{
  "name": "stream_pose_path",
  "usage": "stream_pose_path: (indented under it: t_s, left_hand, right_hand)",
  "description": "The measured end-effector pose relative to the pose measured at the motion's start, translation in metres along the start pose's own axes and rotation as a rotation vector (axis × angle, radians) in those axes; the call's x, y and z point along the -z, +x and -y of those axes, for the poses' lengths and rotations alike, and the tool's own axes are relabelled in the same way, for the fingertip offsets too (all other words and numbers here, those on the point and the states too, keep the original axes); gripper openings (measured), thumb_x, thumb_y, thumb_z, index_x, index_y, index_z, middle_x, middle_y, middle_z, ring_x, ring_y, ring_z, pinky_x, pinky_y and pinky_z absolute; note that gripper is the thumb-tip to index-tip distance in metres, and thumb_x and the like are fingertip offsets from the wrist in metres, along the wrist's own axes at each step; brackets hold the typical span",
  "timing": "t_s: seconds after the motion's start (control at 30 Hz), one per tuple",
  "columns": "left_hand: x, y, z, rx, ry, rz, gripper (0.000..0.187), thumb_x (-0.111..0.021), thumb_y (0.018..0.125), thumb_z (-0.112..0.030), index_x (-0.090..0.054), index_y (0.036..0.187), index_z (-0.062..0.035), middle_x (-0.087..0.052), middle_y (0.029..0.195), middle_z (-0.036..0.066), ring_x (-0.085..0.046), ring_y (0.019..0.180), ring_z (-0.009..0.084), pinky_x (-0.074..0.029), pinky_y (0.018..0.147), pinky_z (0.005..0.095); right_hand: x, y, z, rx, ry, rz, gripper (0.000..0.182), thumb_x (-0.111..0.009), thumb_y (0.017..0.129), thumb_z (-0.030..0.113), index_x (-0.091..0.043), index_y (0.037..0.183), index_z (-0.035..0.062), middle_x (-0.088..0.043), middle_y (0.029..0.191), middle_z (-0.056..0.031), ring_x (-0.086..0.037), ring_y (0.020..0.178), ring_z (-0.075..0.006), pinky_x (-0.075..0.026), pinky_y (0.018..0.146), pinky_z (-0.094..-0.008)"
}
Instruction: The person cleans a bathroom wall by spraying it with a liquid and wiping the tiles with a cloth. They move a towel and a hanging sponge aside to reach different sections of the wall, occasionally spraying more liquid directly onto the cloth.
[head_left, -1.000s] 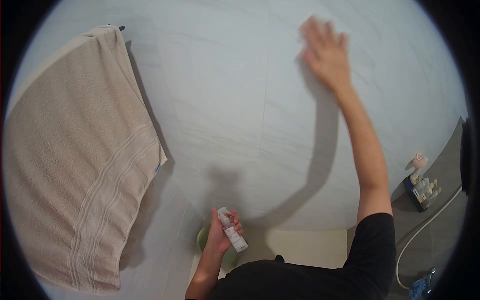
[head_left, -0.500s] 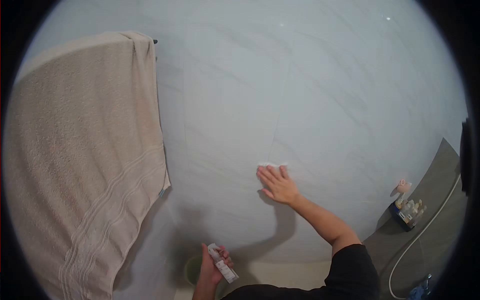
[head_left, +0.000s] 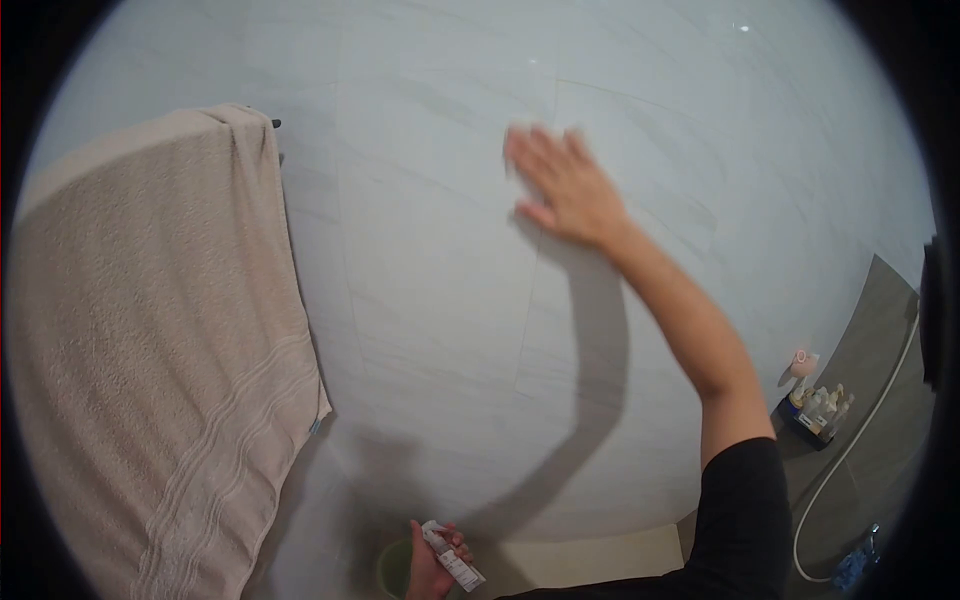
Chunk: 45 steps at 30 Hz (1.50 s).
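Though bottle [head_left: 449, 555] bears label [head_left: 461, 571], print illegible

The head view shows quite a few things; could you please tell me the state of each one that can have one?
Right hand: open, in front of the wall, blurred; contact unclear.
Left hand: closed around the white bottle.
White bottle: held, tilted.
Towel: hung up, draped.
Dark holder: filled with small containers.
Green basin: partly hidden; contents unclear.
Hose: hanging in a curve.

Wall [head_left: 440, 250] behind my right hand [head_left: 570, 192]: pale grey, darker veining. Towel [head_left: 150, 330] left of that hand: beige, striped band. Bottle [head_left: 458, 567] in my left hand [head_left: 427, 572]: white.
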<state>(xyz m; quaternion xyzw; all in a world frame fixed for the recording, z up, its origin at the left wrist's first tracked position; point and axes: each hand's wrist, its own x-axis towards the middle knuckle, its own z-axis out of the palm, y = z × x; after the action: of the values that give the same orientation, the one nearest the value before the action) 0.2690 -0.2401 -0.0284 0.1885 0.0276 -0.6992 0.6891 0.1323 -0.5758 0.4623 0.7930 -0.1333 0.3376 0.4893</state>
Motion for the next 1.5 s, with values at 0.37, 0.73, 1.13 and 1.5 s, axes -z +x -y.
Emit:
stream_pose_path:
  t_s: [0.37, 0.73, 1.13, 1.5]
  left_hand:
    - [-0.022, -0.029, 0.003, -0.256, 0.159, -0.186, 0.062, -0.035, 0.1, -0.067, -0.051, 0.095, -0.0069, -0.053, 0.076, 0.008, -0.049, 0.062, 0.0235, -0.046, 0.058, 0.04]
    - [-0.017, -0.012, -0.006, -0.022, -0.025, -0.039, 0.075, -0.033, 0.095, -0.077, -0.062, 0.103, -0.008, -0.053, 0.077, 0.008, -0.051, 0.064, 0.0213, -0.044, 0.059, 0.0375]
    - [-0.03, -0.028, 0.024, -0.112, 0.17, -0.077, 0.064, -0.036, 0.099, -0.068, -0.057, 0.1, -0.0076, -0.053, 0.077, 0.008, -0.051, 0.064, 0.0219, -0.045, 0.059, 0.0389]
    - [-0.047, -0.027, 0.027, -0.243, 0.4, -0.159, 0.037, -0.046, 0.104, -0.045, -0.055, 0.101, -0.0093, -0.055, 0.079, 0.006, -0.053, 0.065, 0.021, -0.049, 0.061, 0.0365]
  right_hand:
    - [0.008, 0.036, -0.053, -0.201, -0.115, -0.222, 0.072, -0.052, 0.097, 0.051, -0.035, 0.154, 0.0107, -0.029, 0.163, -0.0067, -0.027, 0.149, -0.0273, -0.019, 0.121, -0.0518]
    - [-0.05, -0.233, 0.18, -0.052, 0.276, 0.371, 0.078, -0.059, 0.092, 0.049, -0.034, 0.156, 0.0119, -0.029, 0.163, -0.0035, -0.029, 0.148, -0.0256, -0.022, 0.119, -0.0553]
    - [-0.06, -0.221, 0.127, 0.324, 0.558, 0.331, 0.067, -0.05, 0.099, 0.043, -0.033, 0.156, 0.013, -0.031, 0.163, -0.0011, -0.029, 0.15, -0.0207, -0.021, 0.122, -0.0489]
    - [0.038, 0.025, -0.111, -0.266, -0.101, -0.117, 0.075, -0.046, 0.099, 0.052, -0.026, 0.157, 0.009, -0.022, 0.165, -0.0103, -0.019, 0.152, -0.0299, -0.012, 0.122, -0.0551]
